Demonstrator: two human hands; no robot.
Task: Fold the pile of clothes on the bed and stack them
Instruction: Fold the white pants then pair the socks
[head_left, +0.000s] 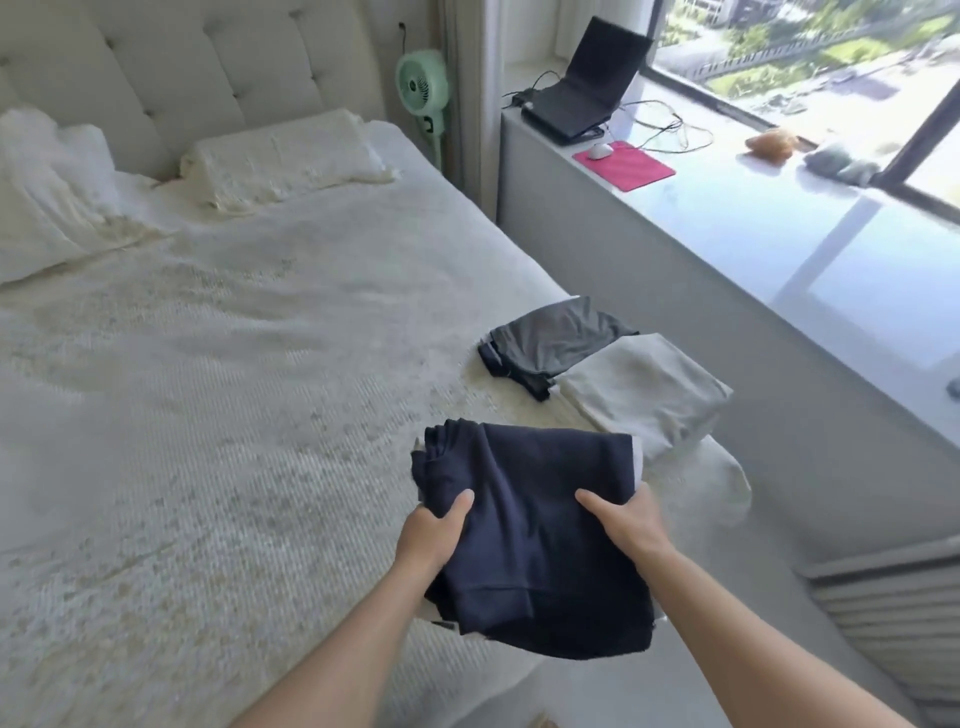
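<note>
Near the bed's (208, 415) right corner, above its edge: one folded navy garment (530, 530), gripped by both hands. Left hand (434, 535) clamped on its left side, thumb on top, fingers hidden beneath the cloth. Right hand (631, 525) likewise on the right side, thumb above, fingers out of sight underneath. Something pale showing under the navy fabric at its edges, too hidden to identify. Beyond, on the bed near its right edge, two folded items touching: a dark grey stack (550, 343) and a beige piece (644, 389), the beige overhanging slightly. Number of layers in the grey stack hard to tell. Two pillows (280, 156) at the headboard, the left one partly cut off. Wide bare bedspread to the left; narrow gap between bed and window ledge (727, 218) to the right.
</note>
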